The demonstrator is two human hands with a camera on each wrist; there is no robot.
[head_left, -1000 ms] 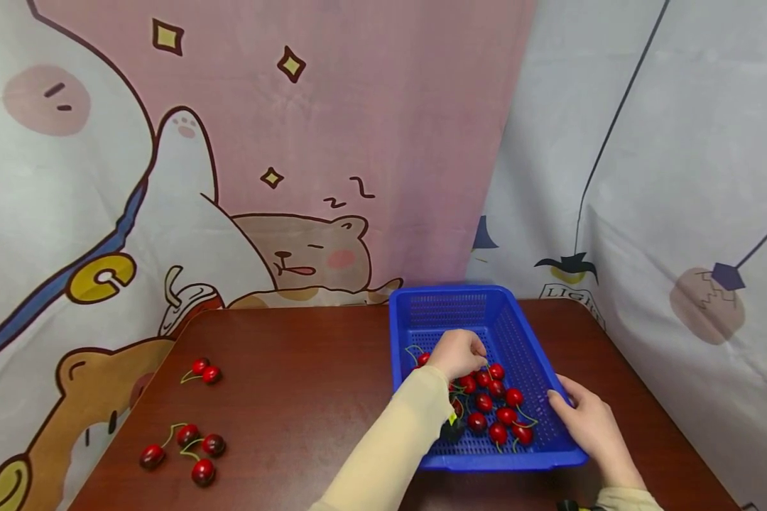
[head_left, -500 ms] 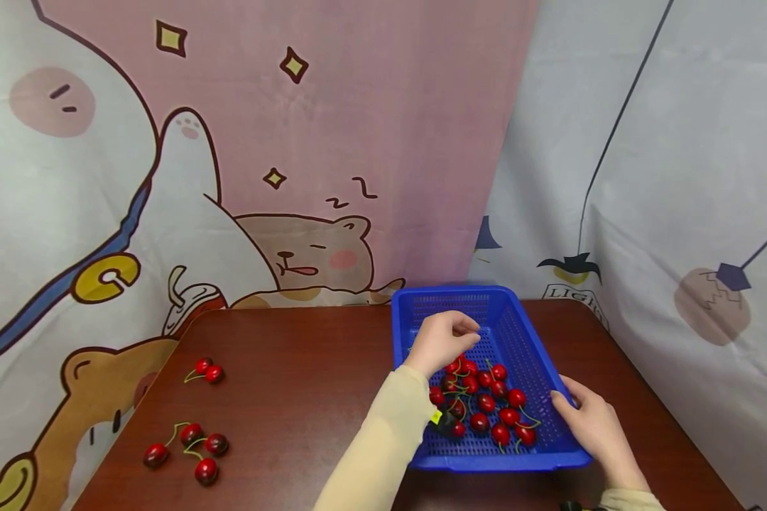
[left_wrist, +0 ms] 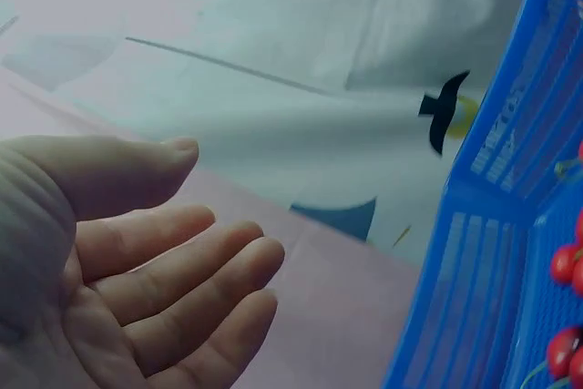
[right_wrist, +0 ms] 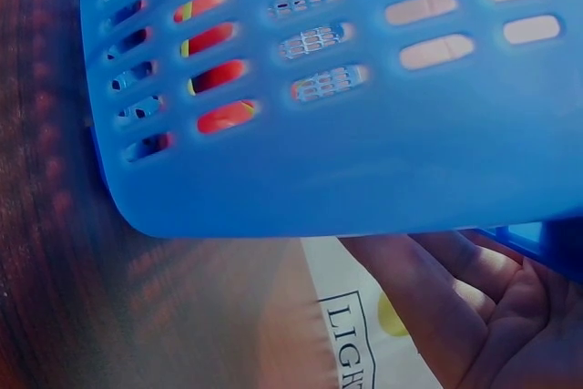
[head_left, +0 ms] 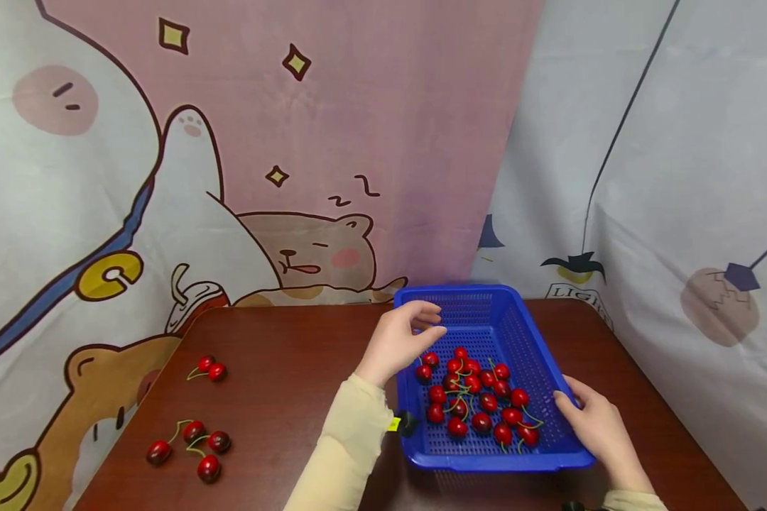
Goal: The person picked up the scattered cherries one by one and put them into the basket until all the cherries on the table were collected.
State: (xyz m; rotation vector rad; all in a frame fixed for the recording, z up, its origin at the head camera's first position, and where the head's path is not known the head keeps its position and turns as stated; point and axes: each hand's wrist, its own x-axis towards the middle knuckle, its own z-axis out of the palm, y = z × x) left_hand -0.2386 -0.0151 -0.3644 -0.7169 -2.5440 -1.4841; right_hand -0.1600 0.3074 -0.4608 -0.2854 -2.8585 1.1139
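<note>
Now the left hand (head_left: 401,339) has come up out of the blue plastic basket (head_left: 514,323) — open and holding nothing — leaving the shiny red cherries (head_left: 473,394) inside, while the right hand (head_left: 593,419) holds the basket's near right rim.

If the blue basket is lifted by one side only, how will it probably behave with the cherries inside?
The blue basket looks like thin perforated plastic, so it is probably light and may flex slightly. The cherries lie loose and round on its floor, so they would likely roll toward the lower side. The right hand holds only one rim, so tipping seems possible.
</note>
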